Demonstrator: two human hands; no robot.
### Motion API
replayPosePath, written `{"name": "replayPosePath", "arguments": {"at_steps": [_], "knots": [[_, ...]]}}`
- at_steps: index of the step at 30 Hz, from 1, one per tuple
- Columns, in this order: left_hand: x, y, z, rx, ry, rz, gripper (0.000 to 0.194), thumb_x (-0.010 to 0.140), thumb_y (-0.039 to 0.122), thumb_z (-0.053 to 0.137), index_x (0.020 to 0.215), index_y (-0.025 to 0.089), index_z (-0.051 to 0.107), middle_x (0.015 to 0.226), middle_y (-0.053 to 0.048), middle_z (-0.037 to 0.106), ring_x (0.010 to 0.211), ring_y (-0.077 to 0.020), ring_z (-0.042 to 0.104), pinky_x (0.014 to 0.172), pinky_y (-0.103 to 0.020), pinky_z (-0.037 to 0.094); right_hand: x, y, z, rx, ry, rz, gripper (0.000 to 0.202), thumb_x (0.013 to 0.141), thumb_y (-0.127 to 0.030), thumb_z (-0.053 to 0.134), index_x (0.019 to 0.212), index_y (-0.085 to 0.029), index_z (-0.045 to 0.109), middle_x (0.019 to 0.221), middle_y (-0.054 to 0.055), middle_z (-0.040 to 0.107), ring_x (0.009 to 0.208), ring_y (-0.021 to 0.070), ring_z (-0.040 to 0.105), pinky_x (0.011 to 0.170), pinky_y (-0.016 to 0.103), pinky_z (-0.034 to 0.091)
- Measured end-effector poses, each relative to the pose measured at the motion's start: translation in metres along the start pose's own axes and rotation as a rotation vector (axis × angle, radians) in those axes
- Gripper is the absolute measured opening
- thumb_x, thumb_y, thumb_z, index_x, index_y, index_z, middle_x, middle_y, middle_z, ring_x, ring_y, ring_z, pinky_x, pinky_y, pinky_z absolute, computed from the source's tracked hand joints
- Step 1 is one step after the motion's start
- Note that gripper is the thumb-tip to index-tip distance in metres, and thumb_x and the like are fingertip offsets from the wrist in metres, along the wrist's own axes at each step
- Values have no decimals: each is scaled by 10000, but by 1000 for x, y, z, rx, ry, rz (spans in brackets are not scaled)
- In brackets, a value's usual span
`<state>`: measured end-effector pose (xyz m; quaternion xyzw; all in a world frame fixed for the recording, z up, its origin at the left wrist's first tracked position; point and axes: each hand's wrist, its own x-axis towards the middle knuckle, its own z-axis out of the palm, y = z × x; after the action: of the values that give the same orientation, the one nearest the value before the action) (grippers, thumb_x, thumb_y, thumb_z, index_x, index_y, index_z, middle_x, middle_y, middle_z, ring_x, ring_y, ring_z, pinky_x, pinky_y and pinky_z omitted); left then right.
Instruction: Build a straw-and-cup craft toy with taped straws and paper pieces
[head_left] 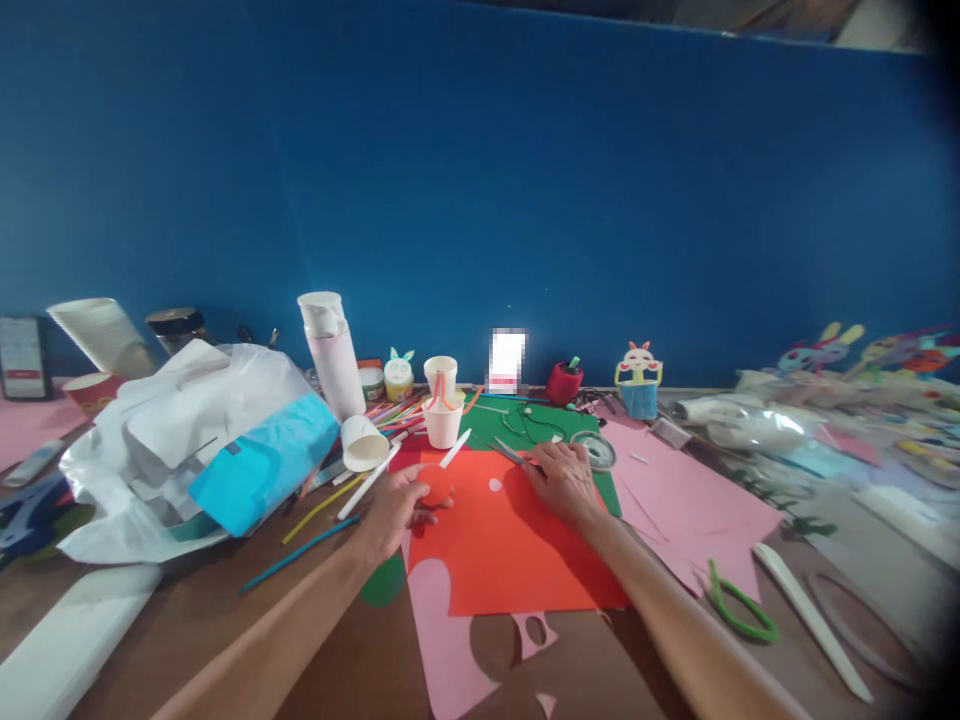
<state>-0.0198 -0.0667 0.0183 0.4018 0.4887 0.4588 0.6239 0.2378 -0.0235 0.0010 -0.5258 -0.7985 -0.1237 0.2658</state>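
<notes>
My left hand [397,508] is at the left edge of an orange-red paper sheet [525,550], its fingers pinching a small round piece of the same coloured paper [435,486]. The sheet's left edge has a curved notch lower down. Over the sheet's upper right, my right hand [562,480] is closed around scissors [508,451]; the blades point up and left, while the handles are hidden under the fingers. Between the hands, a small pale pink paper dot [495,485] lies on the sheet. Pink paper with cut-out holes [442,640] extends from beneath the sheet.
Behind the sheet stand paper cups [442,425] and a white-pink bottle [335,360]. A plastic bag [142,440] with a blue packet [266,465] fills the left. Pink paper [690,490], a green pipe cleaner [739,610] and clear tape [594,450] are to the right.
</notes>
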Motion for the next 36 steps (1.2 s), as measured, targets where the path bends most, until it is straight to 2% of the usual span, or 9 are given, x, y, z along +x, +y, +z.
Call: {"name": "replayPosePath", "arguments": {"at_steps": [7,15,27,32,36], "knots": [[1,-8,2,21,-35,30,291,677,179,514,959,124,563,820,-106,685,689,-180,651,464,-203,465,-2,-1,3,-60,-97,-8,155,827,-313,484,847,-235,616,794,23,604,817,185,509,756,339,244],[0,-6,2,16,-35,38,311,667,191,539,969,124,573,858,-115,684,680,-182,653,474,-213,477,-2,2,5,-83,-164,10,141,815,-241,485,881,-229,609,768,18,608,793,173,535,711,314,243],[0,-6,2,28,-33,36,319,671,190,532,980,123,572,821,-106,686,687,-186,656,465,-211,478,-2,-2,6,-25,-85,-46,194,839,-203,448,921,-237,621,832,34,618,837,176,518,730,315,257],[0,3,-3,6,-2,82,268,670,190,535,924,125,590,829,-98,687,656,-164,648,462,-197,467,-2,1,7,-24,-95,-40,177,834,-185,461,898,-232,619,835,31,616,831,178,515,729,316,265],[1,13,-7,-22,53,99,316,652,161,536,962,115,573,776,-89,689,634,-169,647,463,-203,467,-4,1,11,-9,-116,-35,164,833,-188,468,869,-229,622,817,28,619,823,180,518,744,323,269]]}}
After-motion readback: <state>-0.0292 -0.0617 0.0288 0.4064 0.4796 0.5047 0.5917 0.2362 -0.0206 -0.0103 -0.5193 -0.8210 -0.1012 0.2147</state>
